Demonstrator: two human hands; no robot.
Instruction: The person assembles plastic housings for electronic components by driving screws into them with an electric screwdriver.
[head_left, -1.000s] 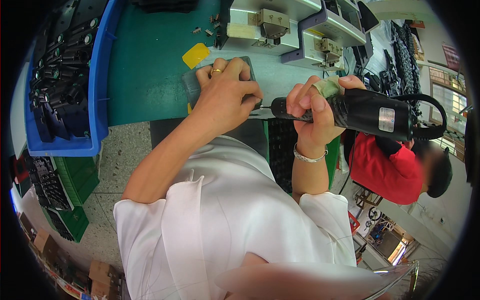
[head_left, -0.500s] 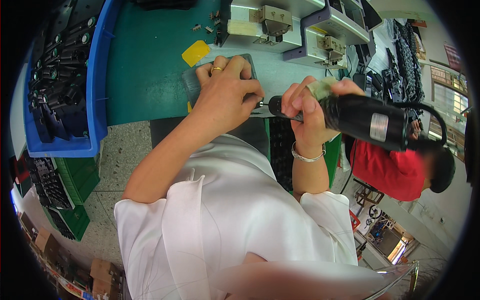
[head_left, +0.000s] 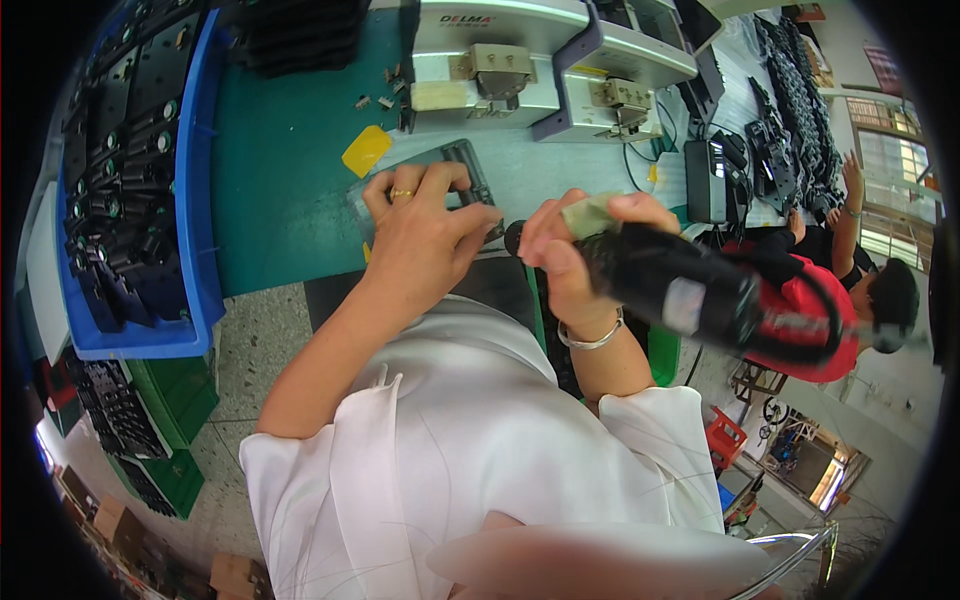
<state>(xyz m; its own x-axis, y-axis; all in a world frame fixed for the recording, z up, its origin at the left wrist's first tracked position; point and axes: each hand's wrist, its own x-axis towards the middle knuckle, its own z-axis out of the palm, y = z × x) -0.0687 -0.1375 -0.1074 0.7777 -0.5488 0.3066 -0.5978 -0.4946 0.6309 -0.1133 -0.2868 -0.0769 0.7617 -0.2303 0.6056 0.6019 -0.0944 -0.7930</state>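
Parts (head_left: 150, 190), black, some flat and some tube-like with pale round ends, fill a blue bin (head_left: 198, 230) at the left side of the counter (head_left: 290, 190). Below the bin, nearer, green crates (head_left: 187, 395) hold more black pieces in rows, and cardboard boxes (head_left: 237, 577) sit at the near left. Another green crate (head_left: 663, 355) shows below the right forearm, partly hidden.

On the counter's near edge lies a dark grey flat block (head_left: 470, 160). The left hand (head_left: 425, 225) rests over it with fingers bent and spread, fingertips down on the block; whether they pinch something there I cannot tell. The right hand (head_left: 572, 265) is closed around a black electric screwdriver (head_left: 640, 270), a greenish cloth (head_left: 588, 215) at its grip; the tool's front end is just beside the block's right edge, and its rear is blurred.

Green covers the counter's left part, with a yellow tag (head_left: 366, 151) and small metal pieces (head_left: 362, 102) beyond the block. Two silver machines (head_left: 430, 62) stand at the far side, with black parts (head_left: 800, 110) heaped farther right. Across the room at right sits a co-worker in a red top (head_left: 835, 355); terrazzo-like floor (head_left: 262, 350) shows below.
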